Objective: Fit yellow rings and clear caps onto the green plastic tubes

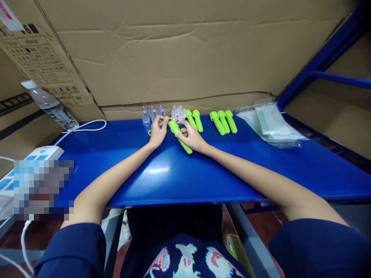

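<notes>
Background filled by a large creased brown cardboard sheet [185, 58], printed in black at the left. Before it is set a glossy blue tabletop [162, 181]. The right side is bounded by a slanting blue-painted metal frame [321, 58]. On the left is placed a long white plastic power strip with light-blue socket panels [53, 153], partly masked by pixels. Toward the right end, flat clear plastic bags with white and pale-green contents [271, 121] are heaped. At the back left, a clear plastic water bottle with a white cap [53, 106] is seen; whether it is leaned or stood upright cannot be told.

Over the table's middle, a bright-green ribbed plastic tube with a rounded head [185, 146] is gripped by the right hand [193, 137], thumb and fingers closed around its upper part; its lower end is pointed toward the front edge. By the left hand [159, 131], fingertips pressed together, a thin yellow loop [170, 119] is pinched at the tube's head.

To the right, two matching green tubes [198, 120] are laid side by side, with three more green tubes [222, 122] beyond. Behind the hands, small clear tapered plastic bottles [145, 116] are lined up; just beside them are grouped clear-and-white pieces with red dots [178, 113]. Near the left hand, a small yellow-green ring [149, 132] is partly seen.
</notes>
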The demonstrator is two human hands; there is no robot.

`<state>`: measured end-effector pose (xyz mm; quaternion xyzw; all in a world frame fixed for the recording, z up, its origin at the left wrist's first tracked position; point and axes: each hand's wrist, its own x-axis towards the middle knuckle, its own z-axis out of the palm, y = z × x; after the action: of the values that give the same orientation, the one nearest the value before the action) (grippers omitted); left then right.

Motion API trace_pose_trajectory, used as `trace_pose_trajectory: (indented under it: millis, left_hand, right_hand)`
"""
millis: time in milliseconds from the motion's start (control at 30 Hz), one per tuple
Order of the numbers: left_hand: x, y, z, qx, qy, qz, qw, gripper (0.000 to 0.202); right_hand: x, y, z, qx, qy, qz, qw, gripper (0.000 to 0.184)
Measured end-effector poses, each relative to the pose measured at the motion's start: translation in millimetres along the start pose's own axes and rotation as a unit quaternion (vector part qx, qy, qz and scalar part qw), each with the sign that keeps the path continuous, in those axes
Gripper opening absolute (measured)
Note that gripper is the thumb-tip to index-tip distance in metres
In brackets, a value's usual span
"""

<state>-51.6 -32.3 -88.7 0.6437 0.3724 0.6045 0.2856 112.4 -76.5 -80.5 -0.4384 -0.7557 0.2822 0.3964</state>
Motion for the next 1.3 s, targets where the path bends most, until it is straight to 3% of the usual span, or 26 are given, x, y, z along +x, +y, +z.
trace_pose_trajectory:
  millis: [167,533,900,1300]
  left_hand:
    - [2,-1,0.7,-0.017,-0.059,-0.013,0.998,0.026]
    - [-2,7,0.3,-0.004,-0.104,0.011,0.995,0.024]
    - [-1,3,-2.9,-0.049,-0.092,0.052,0.993,0.039]
    - [4,-15,-2.2,-0.042,-0.067,0.062,0.995,0.047]
  right_hand:
    - [-1,0,0,0.002,0.012,-0.002,1.000,0.052]
    - [-1,4,5,0.009,0.004,-0.011,1.000,0.060]
    - [5,13,10,0.149,-0.021,-0.022,0.988,0.069]
    - [6,23,14,0.139,0.024,-0.049,0.989,0.065]
